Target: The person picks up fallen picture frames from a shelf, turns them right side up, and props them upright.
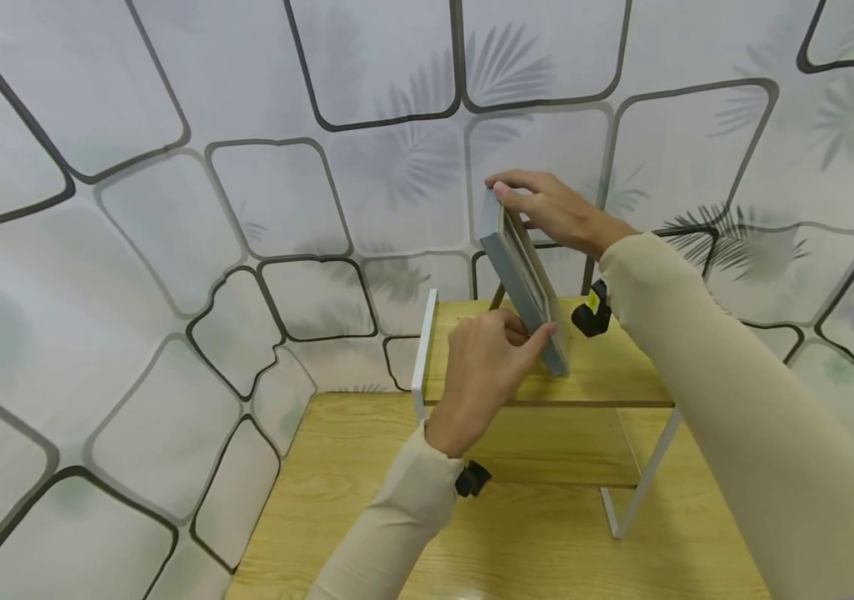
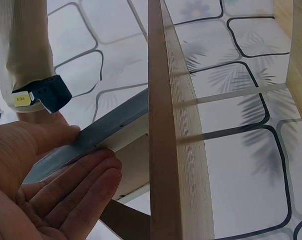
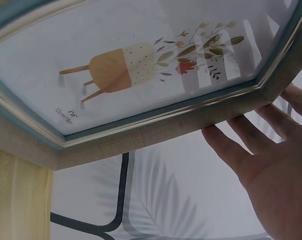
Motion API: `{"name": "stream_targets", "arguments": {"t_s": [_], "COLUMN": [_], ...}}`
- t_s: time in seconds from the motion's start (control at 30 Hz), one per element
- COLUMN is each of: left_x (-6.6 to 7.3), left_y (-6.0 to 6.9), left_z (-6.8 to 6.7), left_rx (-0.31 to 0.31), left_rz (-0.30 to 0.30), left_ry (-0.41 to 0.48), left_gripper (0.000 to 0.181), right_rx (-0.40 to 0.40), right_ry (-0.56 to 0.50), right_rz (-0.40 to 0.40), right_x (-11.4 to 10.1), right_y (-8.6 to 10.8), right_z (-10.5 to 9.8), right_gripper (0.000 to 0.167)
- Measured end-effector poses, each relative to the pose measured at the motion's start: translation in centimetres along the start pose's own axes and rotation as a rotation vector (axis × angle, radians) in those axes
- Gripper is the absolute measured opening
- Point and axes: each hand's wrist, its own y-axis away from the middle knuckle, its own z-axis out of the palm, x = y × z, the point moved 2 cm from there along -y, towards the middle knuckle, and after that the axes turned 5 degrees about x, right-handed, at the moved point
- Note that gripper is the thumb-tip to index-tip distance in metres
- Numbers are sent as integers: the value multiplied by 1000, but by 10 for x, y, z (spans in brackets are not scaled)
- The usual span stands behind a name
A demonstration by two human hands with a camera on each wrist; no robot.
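A picture frame (image 1: 514,275) stands tilted above the wooden top of a small side table (image 1: 614,367). Its outer edge is blue-grey, and the right wrist view shows a print of a flower pot (image 3: 123,70) behind its clear front. My left hand (image 1: 482,367) pinches the lower part of the frame, thumb on one side and fingers on the other. At the upper end, my right hand (image 1: 546,208) grips the edge with thumb and fingers. A dark brown strip (image 2: 123,220) shows behind the frame in the left wrist view. Whether the lower edge touches the tabletop I cannot tell.
The side table has a white metal leg (image 1: 647,475) and a lower wooden shelf (image 1: 561,450). Behind it hangs a patterned wall covering (image 1: 412,192), which also runs along the left. Wood-look flooring (image 1: 344,475) lies below.
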Motion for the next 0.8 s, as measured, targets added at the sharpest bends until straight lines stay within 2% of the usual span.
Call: {"name": "stream_targets", "arguments": {"t_s": [0.27,0.43,0.8], "left_x": [-1,-4,-9], "left_y": [2,4,4], "left_z": [-4,-8,-16], "left_rx": [2,16,6], "left_rz": [-6,3,-38], "left_ry": [23,3,18], "left_gripper": [26,25,23], "right_rx": [57,129,201], "right_ry": [49,144,207], "right_rz": [1,1,75], "right_x": [0,3,4], "right_y": [4,11,27], "right_z": [-6,-12,-26], "right_gripper": [56,55,60]}}
